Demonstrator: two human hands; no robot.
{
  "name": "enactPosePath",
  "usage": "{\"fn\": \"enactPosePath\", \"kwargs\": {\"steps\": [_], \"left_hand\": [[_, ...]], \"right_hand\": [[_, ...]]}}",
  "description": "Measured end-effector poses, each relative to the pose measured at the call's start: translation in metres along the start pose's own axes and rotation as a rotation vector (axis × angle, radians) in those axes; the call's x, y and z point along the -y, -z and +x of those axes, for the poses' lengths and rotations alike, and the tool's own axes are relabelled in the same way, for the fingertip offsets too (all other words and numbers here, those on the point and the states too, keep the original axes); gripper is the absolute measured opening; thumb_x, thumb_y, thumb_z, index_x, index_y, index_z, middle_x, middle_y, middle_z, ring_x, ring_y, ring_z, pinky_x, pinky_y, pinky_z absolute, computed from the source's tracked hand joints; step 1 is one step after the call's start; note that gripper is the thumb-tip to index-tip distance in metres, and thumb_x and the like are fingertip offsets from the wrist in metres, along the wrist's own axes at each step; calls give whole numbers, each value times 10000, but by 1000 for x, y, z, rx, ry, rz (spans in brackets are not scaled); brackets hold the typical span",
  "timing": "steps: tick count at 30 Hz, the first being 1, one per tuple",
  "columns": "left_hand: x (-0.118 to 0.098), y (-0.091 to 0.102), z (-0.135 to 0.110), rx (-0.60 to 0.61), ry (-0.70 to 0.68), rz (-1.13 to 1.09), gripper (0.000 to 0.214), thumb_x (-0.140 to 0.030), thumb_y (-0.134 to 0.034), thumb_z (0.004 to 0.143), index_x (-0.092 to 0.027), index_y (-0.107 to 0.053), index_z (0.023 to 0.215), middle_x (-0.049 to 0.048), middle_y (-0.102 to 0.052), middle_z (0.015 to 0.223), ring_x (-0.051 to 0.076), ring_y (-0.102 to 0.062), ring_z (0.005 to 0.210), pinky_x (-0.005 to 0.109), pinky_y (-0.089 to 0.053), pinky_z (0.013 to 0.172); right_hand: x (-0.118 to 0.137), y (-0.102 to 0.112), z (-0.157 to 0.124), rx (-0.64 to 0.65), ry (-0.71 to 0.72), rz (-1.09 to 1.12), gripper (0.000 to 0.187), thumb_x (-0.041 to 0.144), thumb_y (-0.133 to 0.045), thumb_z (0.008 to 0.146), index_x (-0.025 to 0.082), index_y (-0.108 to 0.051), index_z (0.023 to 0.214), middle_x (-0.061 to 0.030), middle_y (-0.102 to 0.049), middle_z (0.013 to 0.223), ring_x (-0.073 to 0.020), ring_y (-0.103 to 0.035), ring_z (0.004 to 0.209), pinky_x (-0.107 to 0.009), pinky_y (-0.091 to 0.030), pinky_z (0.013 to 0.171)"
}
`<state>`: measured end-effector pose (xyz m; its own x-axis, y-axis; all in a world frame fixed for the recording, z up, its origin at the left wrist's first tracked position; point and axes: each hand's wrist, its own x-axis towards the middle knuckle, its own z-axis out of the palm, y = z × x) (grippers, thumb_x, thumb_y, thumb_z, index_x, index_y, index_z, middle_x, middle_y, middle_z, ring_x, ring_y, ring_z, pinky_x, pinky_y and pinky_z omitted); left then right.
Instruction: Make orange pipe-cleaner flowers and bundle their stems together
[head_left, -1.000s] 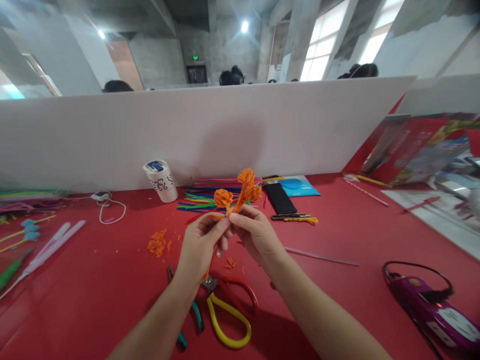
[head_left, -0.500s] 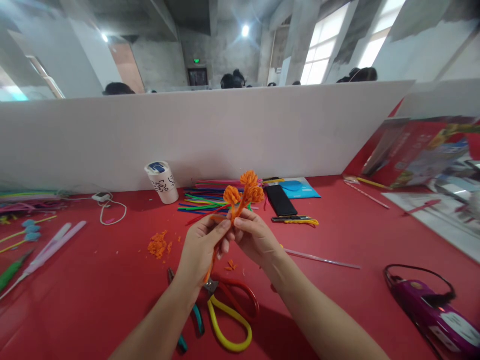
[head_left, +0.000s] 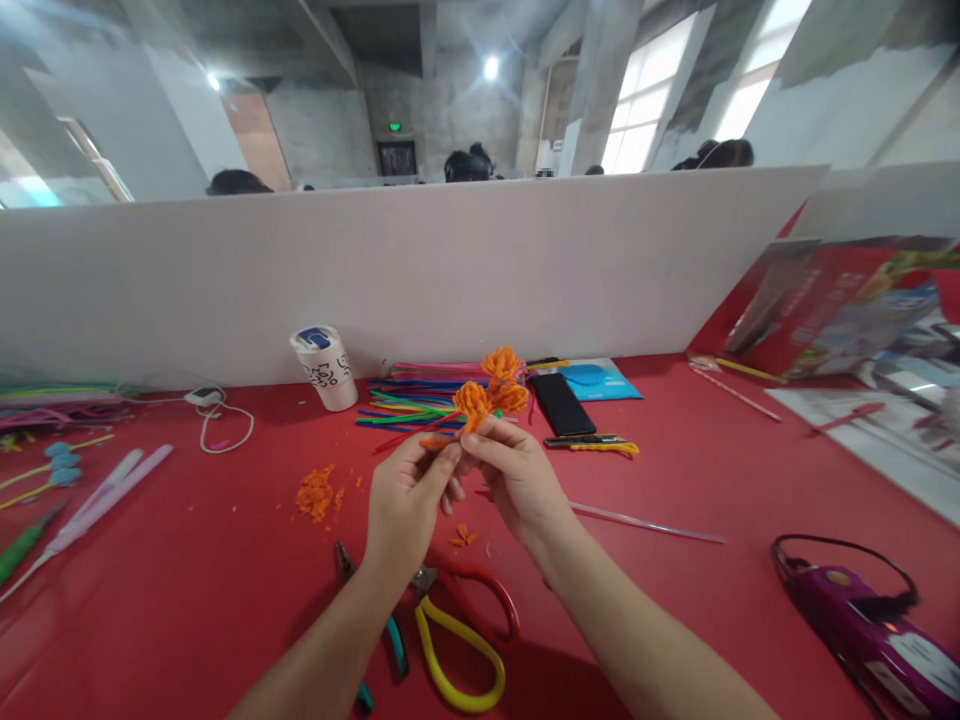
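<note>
Three orange fuzzy blooms, looking like pipe-cleaner flowers, stand in a cluster above my fingertips at the middle of the view. My left hand pinches the orange stems from the left, and a short orange end sticks out over its fingers. From the right, my right hand pinches just under the blooms, thumb and forefinger meeting the left fingertips. My fingers hide most of the stems. Below my hands lie scissors with one yellow and one red handle, beside pliers with teal handles, partly behind my left forearm.
Orange clippings are heaped left of my hands. Colored pipe cleaners, a white cup, a black phone and a cutter knife lie toward the white partition. A purple device sits at the right.
The near bloom has shifted slightly right and down, closer to the other two. The long orange strand below my left hand no longer shows. Both hands stay pinched together.
</note>
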<state>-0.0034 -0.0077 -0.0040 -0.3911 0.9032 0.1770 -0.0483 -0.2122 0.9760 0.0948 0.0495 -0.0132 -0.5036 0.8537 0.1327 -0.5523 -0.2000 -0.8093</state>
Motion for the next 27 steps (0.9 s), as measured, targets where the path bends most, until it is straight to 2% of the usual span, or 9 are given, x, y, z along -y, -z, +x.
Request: {"fn": "enactPosePath", "kwargs": {"steps": [3,7,10,13,16,19,23,27], "left_hand": [[-4,2,-1,98,65,-80,142,-263,-622,768,-147,-629,687,-18,-617,560,74,-540,427,166,-421,389],[-10,6,1,190,263,-244,167,-291,-655,751,-138,-634,685,-16,-622,542,58,-534,394,145,-418,377],[-12,6,1,218,350,-293,176,-302,-679,727,-135,-637,687,-23,-610,513,47,-510,362,128,-384,343],[-13,4,-2,181,260,-214,134,-265,-688,708,-144,-656,756,-21,-633,547,67,-546,394,154,-438,390],[-13,2,-6,61,91,-8,99,-231,-667,718,-151,-661,777,-13,-658,611,85,-594,476,184,-496,497],[-11,2,-6,0,-7,142,66,-224,-621,754,-166,-631,725,-44,-607,561,62,-544,437,163,-453,465],[-9,5,-2,24,36,111,88,-228,-600,762,-174,-586,694,-71,-541,486,31,-429,350,139,-332,369],[-11,8,2,122,134,19,107,-251,-588,766,-177,-568,692,-69,-544,501,34,-406,323,157,-318,351]], "right_hand": [[6,0,-2,58,-25,25,213,219,-701,673,198,-524,557,54,-545,490,-120,-519,409,-265,-413,441],[10,0,-4,149,-94,60,197,243,-696,672,200,-527,581,39,-574,469,-150,-542,384,-285,-428,421],[8,1,-4,137,-137,100,167,247,-716,644,190,-561,619,35,-585,489,-135,-542,406,-264,-425,434],[6,3,-2,92,-148,131,164,244,-731,619,183,-580,626,45,-577,513,-103,-506,414,-238,-401,434],[4,4,1,14,-96,75,180,206,-746,588,175,-572,554,48,-562,522,-83,-481,458,-214,-376,453],[4,3,2,-61,-21,-19,184,165,-748,572,170,-577,505,57,-525,502,-69,-454,502,-195,-357,492],[2,3,2,-36,-62,30,150,213,-757,584,173,-617,546,46,-556,520,-74,-470,507,-206,-365,520],[1,4,3,11,-133,111,178,269,-779,565,171,-632,591,34,-586,543,-81,-493,488,-222,-384,525]]}}
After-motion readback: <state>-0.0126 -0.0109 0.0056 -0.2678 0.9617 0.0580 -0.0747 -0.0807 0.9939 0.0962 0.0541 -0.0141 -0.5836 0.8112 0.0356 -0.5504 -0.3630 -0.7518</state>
